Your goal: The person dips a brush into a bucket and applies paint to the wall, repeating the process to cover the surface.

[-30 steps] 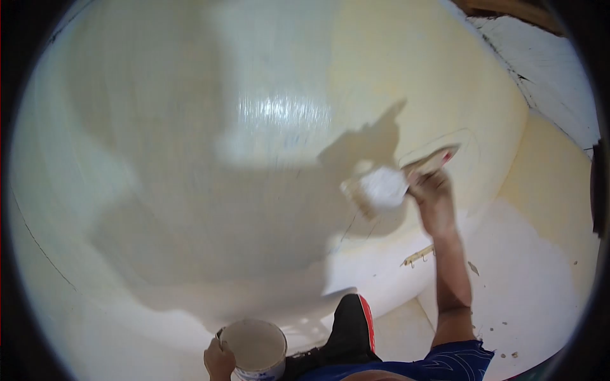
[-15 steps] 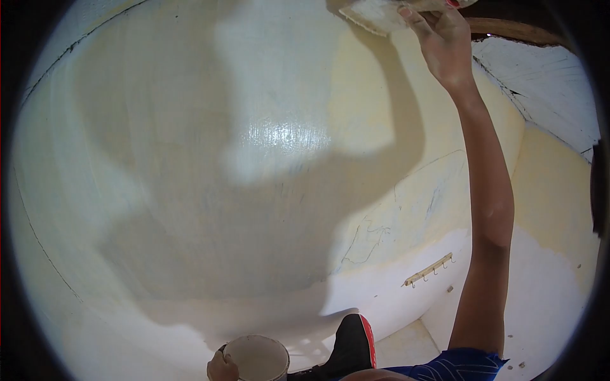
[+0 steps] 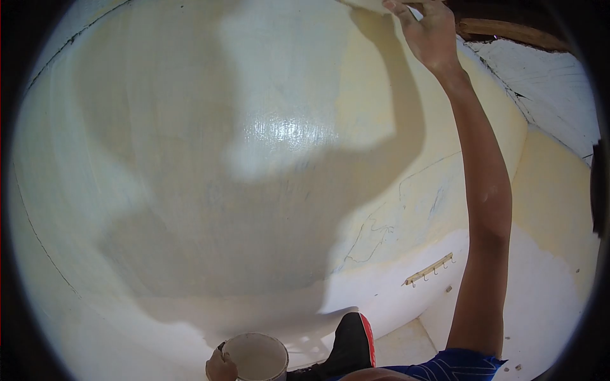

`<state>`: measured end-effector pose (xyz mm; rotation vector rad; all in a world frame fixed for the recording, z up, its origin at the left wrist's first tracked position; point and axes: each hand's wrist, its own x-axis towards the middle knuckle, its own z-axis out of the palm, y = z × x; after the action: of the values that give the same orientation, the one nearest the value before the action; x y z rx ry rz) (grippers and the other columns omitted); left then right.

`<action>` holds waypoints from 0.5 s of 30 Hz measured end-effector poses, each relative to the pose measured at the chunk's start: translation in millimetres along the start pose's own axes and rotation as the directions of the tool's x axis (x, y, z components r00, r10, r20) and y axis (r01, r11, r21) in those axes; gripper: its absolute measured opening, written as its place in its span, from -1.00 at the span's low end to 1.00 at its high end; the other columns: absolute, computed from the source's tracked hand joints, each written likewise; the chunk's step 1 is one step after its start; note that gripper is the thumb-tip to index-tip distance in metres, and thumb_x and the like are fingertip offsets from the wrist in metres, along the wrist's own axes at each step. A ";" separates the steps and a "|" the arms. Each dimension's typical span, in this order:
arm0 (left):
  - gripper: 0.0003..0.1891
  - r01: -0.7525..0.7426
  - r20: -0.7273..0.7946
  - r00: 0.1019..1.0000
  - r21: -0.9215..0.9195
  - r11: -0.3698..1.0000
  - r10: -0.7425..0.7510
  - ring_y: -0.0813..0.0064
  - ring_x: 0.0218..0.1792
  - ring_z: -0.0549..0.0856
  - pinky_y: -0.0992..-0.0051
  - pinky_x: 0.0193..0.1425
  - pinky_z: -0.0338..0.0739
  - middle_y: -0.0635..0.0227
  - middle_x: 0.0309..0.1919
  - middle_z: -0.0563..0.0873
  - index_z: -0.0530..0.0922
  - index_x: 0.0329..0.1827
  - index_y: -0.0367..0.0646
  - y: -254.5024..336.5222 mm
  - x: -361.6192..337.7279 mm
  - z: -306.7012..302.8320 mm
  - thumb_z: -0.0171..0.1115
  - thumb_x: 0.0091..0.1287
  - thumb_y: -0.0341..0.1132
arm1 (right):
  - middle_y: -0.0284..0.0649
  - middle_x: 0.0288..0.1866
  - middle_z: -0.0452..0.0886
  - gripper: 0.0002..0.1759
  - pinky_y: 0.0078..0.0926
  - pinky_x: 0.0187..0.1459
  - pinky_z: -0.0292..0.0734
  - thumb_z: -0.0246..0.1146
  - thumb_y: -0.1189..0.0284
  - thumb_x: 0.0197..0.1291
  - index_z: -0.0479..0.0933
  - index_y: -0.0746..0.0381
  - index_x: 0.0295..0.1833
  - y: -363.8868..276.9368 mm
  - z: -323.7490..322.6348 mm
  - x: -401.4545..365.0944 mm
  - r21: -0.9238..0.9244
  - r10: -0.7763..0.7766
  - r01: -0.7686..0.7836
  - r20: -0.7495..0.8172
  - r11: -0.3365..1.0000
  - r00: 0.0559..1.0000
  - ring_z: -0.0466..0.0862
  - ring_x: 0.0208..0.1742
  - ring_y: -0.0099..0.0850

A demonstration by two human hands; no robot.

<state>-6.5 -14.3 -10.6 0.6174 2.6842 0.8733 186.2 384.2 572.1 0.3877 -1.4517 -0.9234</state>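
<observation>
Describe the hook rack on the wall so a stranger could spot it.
Start at the big wall, cream above, fresh white along its foot. Follow the white band right to the raised right arm; just left of it hangs the hook rack, a short tilted strip with small hooks under it. It is the only fitting there; the scribbles above it are just dark lines.
</observation>
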 end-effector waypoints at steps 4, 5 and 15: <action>-0.57 -0.001 -0.021 1.000 -0.017 1.000 0.001 -0.33 0.07 0.67 -0.10 0.16 0.54 -0.22 0.01 0.73 0.62 0.08 -0.25 2.7 -0.8 -1.4 -0.03 0.57 -0.06 | -0.16 -0.15 0.77 -0.91 -0.31 0.12 0.52 0.45 0.55 0.23 0.65 0.27 -0.26 -2.3 -2.3 -12.0 0.243 0.193 -0.187 -0.002 0.952 0.981 0.70 -0.07 -0.29; -0.58 -0.001 -0.016 1.000 -0.003 1.000 0.001 -0.33 0.06 0.67 -0.11 0.15 0.55 -0.23 0.00 0.74 0.62 0.08 -0.25 0.4 0.2 -0.7 -0.03 0.57 -0.06 | -0.15 -0.15 0.77 -0.91 -0.31 0.14 0.51 0.45 0.57 0.22 0.64 0.28 -0.28 -2.6 -2.1 -11.5 0.262 0.216 -0.197 -0.046 0.945 0.975 0.70 -0.07 -0.29; -0.58 -0.020 -0.029 0.999 0.022 1.000 0.021 -0.37 0.03 0.68 -0.14 0.12 0.54 -0.24 -0.03 0.74 0.62 0.04 -0.28 4.5 -1.1 0.2 0.00 0.57 -0.06 | -0.12 -0.16 0.76 -0.88 -0.25 0.16 0.45 0.48 0.57 0.17 0.64 0.28 -0.31 4.7 10.4 1.0 0.131 0.172 -0.158 -0.100 0.979 0.980 0.69 -0.03 -0.24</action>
<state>-4.0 -11.5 -7.9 0.6431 2.7215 0.8658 177.6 389.5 577.5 0.3958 -1.4191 -0.6712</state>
